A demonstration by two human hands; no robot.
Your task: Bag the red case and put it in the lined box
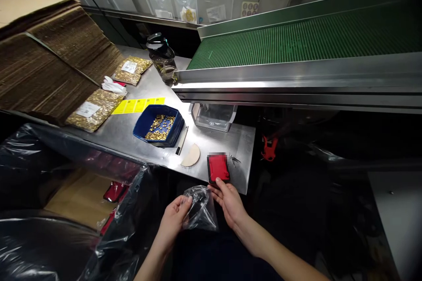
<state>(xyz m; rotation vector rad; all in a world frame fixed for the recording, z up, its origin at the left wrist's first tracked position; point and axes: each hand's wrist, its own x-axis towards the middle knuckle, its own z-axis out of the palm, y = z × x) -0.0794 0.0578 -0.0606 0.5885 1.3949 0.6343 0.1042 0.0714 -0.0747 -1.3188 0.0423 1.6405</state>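
My left hand (174, 218) pinches the edge of a clear plastic bag (201, 210) low in front of my body. Thumb and fingers of my right hand (231, 202) close on the near end of a flat red case with a black border (218, 167), tilted up over the table's front edge. The bag's upper right side reaches close to my right fingertips; whether they touch it I cannot tell. To the left of the case lies a pale half-round disc (191, 156). Small metal pieces (234, 159) rest just right of the case.
A blue bin (141, 124) of small brass pieces stands on the metal table (242, 140), beside a clear tray (214, 116). A green conveyor (263, 44) slopes up rightward. Stacked cardboard (56, 57) and bags of brass pieces (94, 109) are left. A plastic-lined box (79, 197) holds red cases.
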